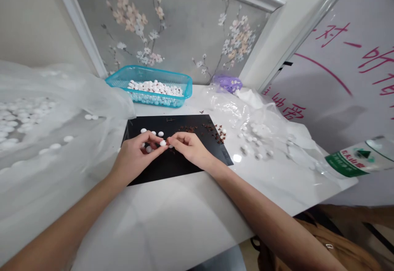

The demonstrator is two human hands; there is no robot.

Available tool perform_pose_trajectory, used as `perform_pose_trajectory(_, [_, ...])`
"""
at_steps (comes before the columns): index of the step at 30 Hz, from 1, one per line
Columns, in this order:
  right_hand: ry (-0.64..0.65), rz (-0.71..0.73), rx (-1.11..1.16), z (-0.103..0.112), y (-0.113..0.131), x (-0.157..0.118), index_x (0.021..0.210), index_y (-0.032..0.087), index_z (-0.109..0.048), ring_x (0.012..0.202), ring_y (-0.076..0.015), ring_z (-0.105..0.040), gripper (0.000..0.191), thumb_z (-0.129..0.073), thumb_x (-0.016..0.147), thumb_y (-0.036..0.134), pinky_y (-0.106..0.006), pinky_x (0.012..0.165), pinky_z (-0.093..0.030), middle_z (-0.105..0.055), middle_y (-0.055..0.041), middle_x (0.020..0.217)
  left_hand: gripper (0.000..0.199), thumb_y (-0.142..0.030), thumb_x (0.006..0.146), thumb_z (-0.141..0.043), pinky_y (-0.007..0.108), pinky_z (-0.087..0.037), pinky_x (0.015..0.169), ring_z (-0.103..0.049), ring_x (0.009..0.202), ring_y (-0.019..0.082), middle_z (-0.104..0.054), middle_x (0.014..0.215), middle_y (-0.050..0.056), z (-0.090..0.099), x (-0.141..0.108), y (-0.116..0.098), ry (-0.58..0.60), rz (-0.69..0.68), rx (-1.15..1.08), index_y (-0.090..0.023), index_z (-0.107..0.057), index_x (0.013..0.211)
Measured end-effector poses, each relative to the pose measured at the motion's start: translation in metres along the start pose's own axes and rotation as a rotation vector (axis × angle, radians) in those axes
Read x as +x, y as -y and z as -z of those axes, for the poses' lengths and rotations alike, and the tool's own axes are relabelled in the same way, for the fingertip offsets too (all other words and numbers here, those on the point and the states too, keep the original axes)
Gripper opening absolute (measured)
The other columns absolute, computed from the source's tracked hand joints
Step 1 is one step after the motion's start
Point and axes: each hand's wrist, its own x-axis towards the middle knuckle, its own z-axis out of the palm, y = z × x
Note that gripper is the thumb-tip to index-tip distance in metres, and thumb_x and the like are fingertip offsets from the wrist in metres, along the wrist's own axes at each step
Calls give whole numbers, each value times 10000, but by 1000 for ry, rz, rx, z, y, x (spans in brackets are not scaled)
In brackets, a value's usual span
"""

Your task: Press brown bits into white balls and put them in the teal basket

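My left hand (137, 150) pinches a small white ball (163, 143) between thumb and fingertips, just above a black mat (175, 168). Fingertips of my right hand (191, 148) are closed right beside that ball, at a tiny brown piece whose shape is too small to make out. Several more white balls (161, 134) lie on the mat around my left hand, some partly hidden by its fingers. Beyond my right hand, small reddish-brown pieces (188, 129) are scattered on the mat, with a denser pile at its right edge.
A blue plastic basket (147, 101) of white balls stands behind the mat. Clear bags with white balls lie at left (76, 127) and right (234, 111). A purple bag (229, 83) sits by the wall. At the table's right edge lies a plastic bottle (353, 158).
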Motion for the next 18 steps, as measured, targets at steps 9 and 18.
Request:
perform_pose_trajectory(9, [-8, 7, -46, 0, 1, -1, 714, 150, -558, 525, -54, -369, 280, -527, 793, 417, -214, 509, -276, -458, 52, 592, 222, -405, 683, -671, 184, -388, 485, -452, 486, 58, -550, 621, -55, 0, 1, 1, 1, -16, 11, -201, -603, 735])
perform_pose_trajectory(18, [5, 6, -21, -1, 2, -2, 711, 151, -561, 533, -56, -388, 348, -576, 758, 496, -211, 499, -278, -468, 47, 595, 209, -395, 681, -673, 181, -385, 478, -445, 480, 54, -536, 606, -56, 0, 0, 1, -16, -33, 7, -202, -609, 729])
